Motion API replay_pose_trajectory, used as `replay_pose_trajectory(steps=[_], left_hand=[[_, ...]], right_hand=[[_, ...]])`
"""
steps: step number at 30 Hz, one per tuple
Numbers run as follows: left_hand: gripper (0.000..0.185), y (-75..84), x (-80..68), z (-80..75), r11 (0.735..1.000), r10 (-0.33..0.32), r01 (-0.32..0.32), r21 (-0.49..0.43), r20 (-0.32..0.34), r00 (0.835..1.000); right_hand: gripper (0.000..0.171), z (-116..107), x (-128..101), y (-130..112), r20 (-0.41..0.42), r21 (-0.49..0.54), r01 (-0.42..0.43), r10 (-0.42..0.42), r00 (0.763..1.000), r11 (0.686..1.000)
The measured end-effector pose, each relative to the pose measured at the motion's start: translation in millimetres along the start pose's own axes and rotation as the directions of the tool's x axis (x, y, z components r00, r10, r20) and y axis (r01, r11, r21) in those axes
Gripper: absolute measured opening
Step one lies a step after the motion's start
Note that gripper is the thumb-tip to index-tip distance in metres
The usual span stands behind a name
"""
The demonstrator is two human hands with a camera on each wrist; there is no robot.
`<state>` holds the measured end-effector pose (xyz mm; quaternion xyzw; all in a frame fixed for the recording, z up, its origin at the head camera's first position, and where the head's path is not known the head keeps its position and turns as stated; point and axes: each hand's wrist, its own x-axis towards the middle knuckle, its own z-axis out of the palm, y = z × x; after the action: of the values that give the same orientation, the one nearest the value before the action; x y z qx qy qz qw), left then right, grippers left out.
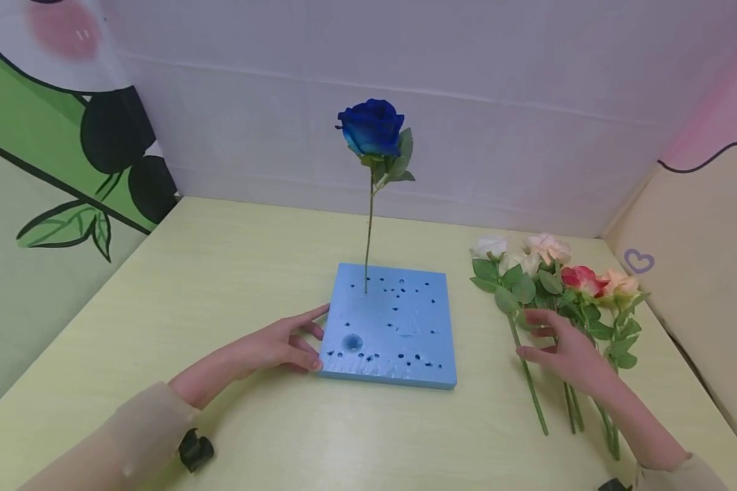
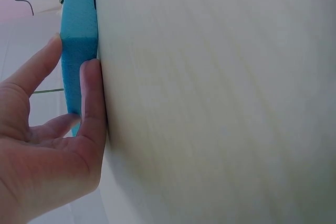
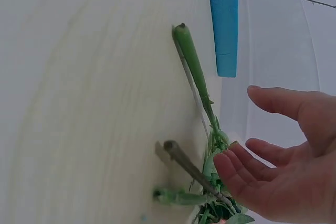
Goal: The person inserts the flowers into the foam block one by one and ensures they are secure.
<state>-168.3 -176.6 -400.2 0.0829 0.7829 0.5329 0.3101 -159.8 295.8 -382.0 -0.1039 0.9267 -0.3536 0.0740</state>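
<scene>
A blue foam block (image 1: 393, 327) with several holes lies flat on the pale yellow table (image 1: 221, 273). A blue rose (image 1: 373, 129) stands upright, its stem stuck in the block's far left part. My left hand (image 1: 282, 344) rests against the block's left edge (image 2: 79, 51), thumb and fingers (image 2: 92, 98) straight and touching its side. My right hand (image 1: 559, 344) hovers open over a bunch of roses (image 1: 553, 273) lying to the right of the block, fingertips (image 3: 231, 163) close to the leaves and green stems (image 3: 194, 72).
White wall panels close the table at the back. A green and black patterned panel (image 1: 67, 170) stands at left, a beige panel with a heart mark (image 1: 639, 260) at right. Bare tabletop stretches in front of the block.
</scene>
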Motion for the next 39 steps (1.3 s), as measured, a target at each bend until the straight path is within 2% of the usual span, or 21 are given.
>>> replay_pose_trajectory(steps=[16, 28, 39], left_hand=[[0.096, 0.1, 2.1, -1.6, 1.0, -0.006, 0.006, -0.001, -0.003, 1.0], [0.095, -0.5, 2.7, -1.5, 1.0, 0.002, -0.002, 0.007, 0.002, 1.0], [0.095, 0.8, 1.2, -0.7, 1.0, -0.004, 0.004, 0.019, -0.003, 1.0]], right_hand=[[0.068, 5, 7, 10, 0.077, -0.035, 0.005, -0.003, 0.997, 0.999], [0.073, 7, 11, 9, 0.142, -0.02, -0.014, 0.017, 0.99, 1.0], [0.071, 9, 12, 5, 0.162, -0.04, -0.012, 0.018, 0.987, 0.999]])
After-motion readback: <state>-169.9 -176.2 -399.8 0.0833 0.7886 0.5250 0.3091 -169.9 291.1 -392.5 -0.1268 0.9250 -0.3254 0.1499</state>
